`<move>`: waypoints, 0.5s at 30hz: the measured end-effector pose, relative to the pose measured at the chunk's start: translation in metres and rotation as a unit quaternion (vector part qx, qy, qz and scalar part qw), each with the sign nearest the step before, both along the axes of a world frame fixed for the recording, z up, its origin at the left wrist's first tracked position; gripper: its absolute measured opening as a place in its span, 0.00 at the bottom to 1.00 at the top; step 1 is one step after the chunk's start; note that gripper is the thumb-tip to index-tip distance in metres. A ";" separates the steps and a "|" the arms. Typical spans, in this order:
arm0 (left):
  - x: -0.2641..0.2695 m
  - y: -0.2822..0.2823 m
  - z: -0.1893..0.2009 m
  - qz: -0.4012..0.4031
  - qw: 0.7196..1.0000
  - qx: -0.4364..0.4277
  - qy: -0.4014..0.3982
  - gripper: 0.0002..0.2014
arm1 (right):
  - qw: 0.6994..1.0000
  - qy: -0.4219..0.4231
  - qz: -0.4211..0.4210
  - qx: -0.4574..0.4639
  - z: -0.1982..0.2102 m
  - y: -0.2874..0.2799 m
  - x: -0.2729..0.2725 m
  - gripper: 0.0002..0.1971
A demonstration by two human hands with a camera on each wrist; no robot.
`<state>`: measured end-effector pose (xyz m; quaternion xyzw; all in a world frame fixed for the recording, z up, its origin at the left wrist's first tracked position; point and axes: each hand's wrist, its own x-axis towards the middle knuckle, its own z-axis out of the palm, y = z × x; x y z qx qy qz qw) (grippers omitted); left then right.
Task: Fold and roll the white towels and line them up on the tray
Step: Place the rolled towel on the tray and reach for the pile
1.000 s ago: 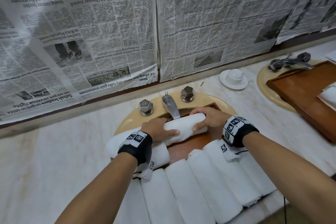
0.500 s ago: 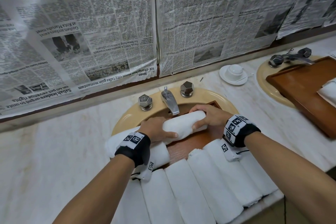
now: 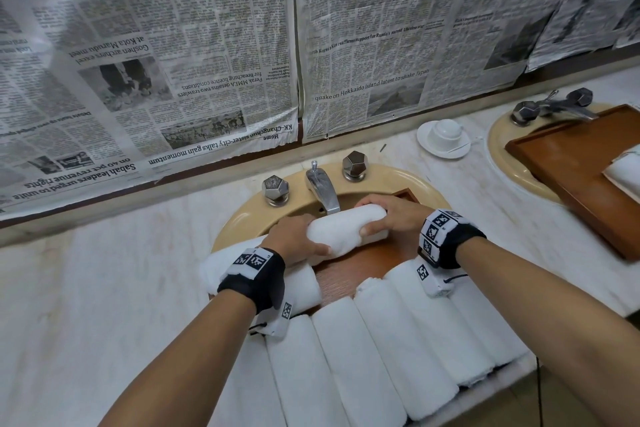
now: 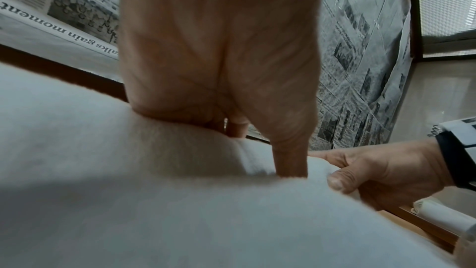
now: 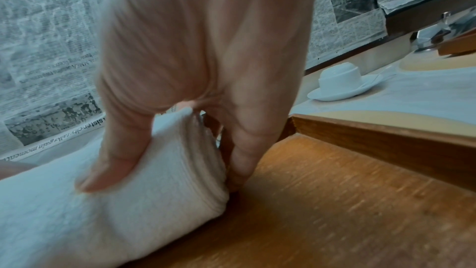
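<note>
Head view, item: rolled white towel (image 3: pixel 346 229), held crosswise at the far end of the wooden tray (image 3: pixel 349 274), which sits over the basin (image 3: pixel 408 180) just below the tap (image 3: pixel 322 189). Long axis: left to right, tilted a little so the right end lies farther from the person. Left hand (image 3: pixel 298 239): curled over the left end, thumb laid along the near side. Right hand (image 3: pixel 394 218): curled over the right end, thumb pressed into the near face; in the right wrist view the fingers reach down behind the roll's end toward the tray floor, and the roll's underside appears to rest on the wood.

Position relative to hands: directly between them, one end in each, neither hand nearer than the other.

Adjacent stock: row of rolled towels (image 3: pixel 388 350) along the near part of the tray, their long axes running front to back, that is, across the held roll's axis. Another roll (image 3: pixel 304 284) lies under the left wrist.

Judgement: to join the near row the held towel would need turning roughly a quarter; otherwise it sets down as it lies, starting a crosswise line at the back. Bare wood shows between it and the row.
</note>
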<state>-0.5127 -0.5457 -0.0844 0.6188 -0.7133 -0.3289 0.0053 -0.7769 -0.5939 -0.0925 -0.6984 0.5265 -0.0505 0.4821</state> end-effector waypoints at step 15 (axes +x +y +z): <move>0.001 0.001 0.004 0.025 1.000 0.014 -0.007 0.29 | 0.995 0.059 0.020 -0.074 0.007 0.008 0.008 0.33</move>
